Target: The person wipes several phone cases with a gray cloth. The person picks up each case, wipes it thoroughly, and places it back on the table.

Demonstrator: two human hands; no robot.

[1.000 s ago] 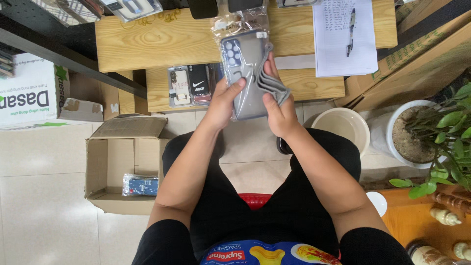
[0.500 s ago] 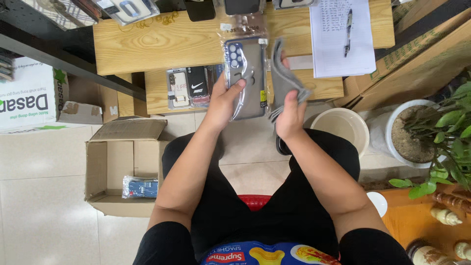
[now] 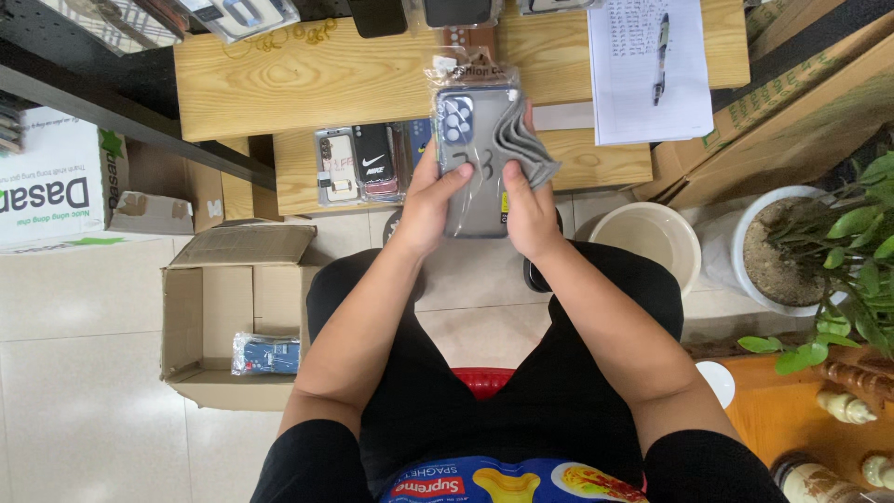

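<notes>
White cardboard, a printed box [image 3: 56, 182], fills the far left of the frame, with a small brown carton [image 3: 149, 212] just beside it. Lower left on the pale tiled floor [image 3: 84, 373], an open cardboard box [image 3: 200, 326] holds 1 blue packet [image 3: 267, 355] against its right wall. Above it, a low wooden table [image 3: 317, 79] spans the upper half of the frame; packaged phone cases [image 3: 361, 163] lie on its front edge.

At centre, a seated person in black holds a grey phone case in a clear plastic sleeve [image 3: 475, 154] over the table edge. The left hand [image 3: 430, 200] closes on the case's left side, thumb across its face. The right hand [image 3: 529, 207] grips the lower right edge, thumb on the front, and a folded grey cloth [image 3: 526, 142] is pinched against the case's upper right corner.

Right of the hands, a sheet of handwritten paper [image 3: 643, 93] with a pen [image 3: 660, 51] on it lies on the table. Below it stands a beige bucket [image 3: 643, 237], then a white pot [image 3: 745, 251] with a green plant [image 3: 857, 251] at the right edge.
</notes>
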